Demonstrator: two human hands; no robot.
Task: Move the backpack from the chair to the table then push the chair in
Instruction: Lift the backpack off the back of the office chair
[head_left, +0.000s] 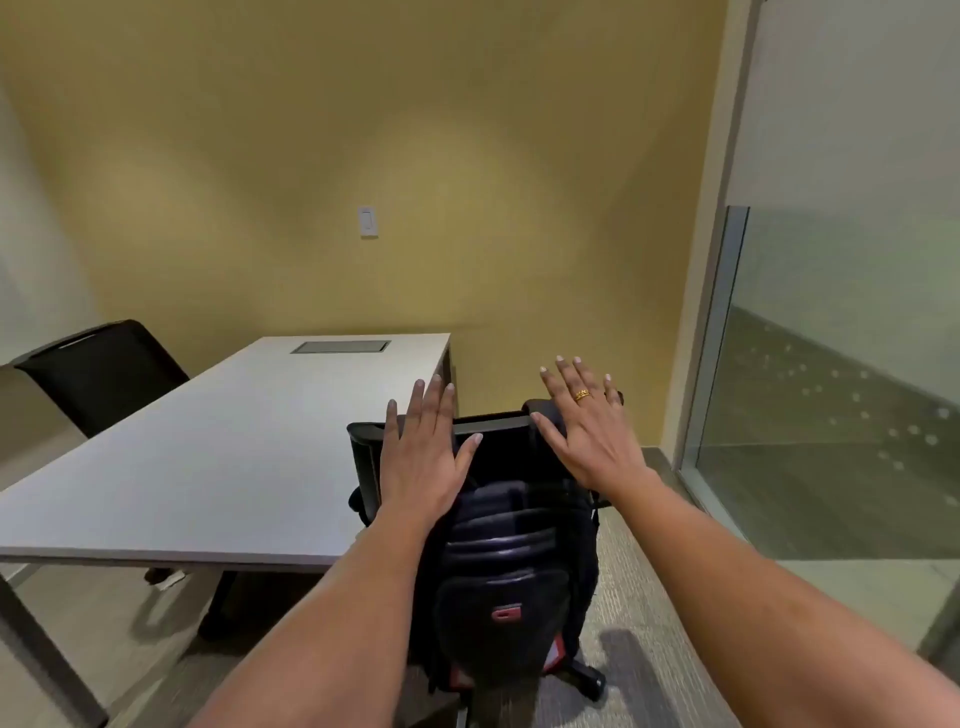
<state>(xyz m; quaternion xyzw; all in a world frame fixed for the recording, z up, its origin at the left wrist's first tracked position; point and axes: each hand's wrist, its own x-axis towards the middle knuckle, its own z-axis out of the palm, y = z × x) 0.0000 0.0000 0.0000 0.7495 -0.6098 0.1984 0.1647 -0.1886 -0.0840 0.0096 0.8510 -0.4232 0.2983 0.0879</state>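
Both hands spread above backpack (506, 577) on chair (363, 457).

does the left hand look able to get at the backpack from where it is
Probably yes: the open left hand is spread just above the backpack on the chair, with nothing between them.

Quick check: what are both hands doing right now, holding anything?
Left hand: open, fingers spread, over the chair back, holding nothing.
Right hand: open, fingers spread, holding nothing.
The backpack sits on the chair.
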